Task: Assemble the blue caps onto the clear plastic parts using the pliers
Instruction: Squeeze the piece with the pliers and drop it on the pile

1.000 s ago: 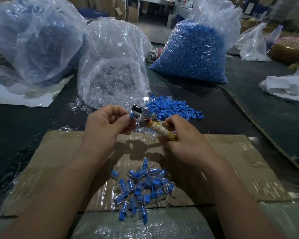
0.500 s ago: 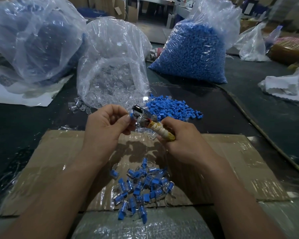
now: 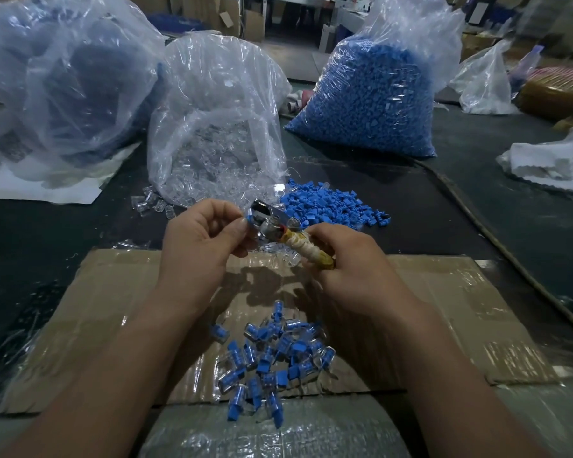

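Observation:
My right hand [image 3: 348, 259] grips the tape-wrapped handles of metal pliers [image 3: 273, 223], whose jaws point up and left. My left hand [image 3: 202, 239] pinches a small piece with a blue cap [image 3: 249, 220] between thumb and fingers, right at the plier jaws. A heap of assembled clear parts with blue caps [image 3: 272, 358] lies on the cardboard sheet [image 3: 444, 309] below my hands. Loose blue caps [image 3: 331, 206] are spread on the dark table behind the pliers. Loose clear parts [image 3: 153, 204] lie by the mouth of the clear-parts bag.
A plastic bag of clear parts [image 3: 219, 133] stands behind my hands, a bag full of blue caps [image 3: 374, 97] at back right, and a large bag [image 3: 63, 81] at back left. White foam [image 3: 549, 160] lies at the right. A cord [image 3: 497, 246] runs along the table.
Both hands and the pliers stay almost where they were, with only slight shifts at the jaws. The heap on the cardboard is unchanged.

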Demonstrator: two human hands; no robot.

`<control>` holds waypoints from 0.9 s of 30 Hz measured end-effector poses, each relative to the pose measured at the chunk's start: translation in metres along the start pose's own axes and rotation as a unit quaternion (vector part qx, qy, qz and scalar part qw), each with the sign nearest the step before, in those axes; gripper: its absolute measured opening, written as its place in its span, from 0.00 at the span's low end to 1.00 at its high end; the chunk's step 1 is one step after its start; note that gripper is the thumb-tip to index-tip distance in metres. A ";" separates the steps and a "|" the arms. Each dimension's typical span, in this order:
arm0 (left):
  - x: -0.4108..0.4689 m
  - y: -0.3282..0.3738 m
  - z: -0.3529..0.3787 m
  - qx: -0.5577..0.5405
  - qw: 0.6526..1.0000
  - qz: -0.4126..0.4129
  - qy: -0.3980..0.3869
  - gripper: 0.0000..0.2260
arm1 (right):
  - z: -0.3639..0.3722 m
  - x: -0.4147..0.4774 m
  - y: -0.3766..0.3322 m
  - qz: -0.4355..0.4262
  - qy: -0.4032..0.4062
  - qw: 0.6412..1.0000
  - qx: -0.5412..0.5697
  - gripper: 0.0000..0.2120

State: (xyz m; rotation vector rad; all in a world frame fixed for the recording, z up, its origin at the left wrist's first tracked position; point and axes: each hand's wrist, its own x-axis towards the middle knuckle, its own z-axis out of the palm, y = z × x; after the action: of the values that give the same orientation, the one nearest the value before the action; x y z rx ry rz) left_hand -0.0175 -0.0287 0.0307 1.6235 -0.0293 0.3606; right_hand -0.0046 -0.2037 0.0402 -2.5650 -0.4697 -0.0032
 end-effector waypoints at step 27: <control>-0.001 0.004 -0.016 0.062 0.898 -0.138 -0.412 0.09 | -0.001 0.000 0.012 0.045 -0.124 0.988 -0.078 0.38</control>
State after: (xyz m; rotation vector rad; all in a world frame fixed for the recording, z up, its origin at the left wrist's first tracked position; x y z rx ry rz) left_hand -0.0227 -0.0135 0.0351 1.7732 -0.4205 -0.5756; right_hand -0.0004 -0.2135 0.0357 -2.7527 -0.4618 0.3278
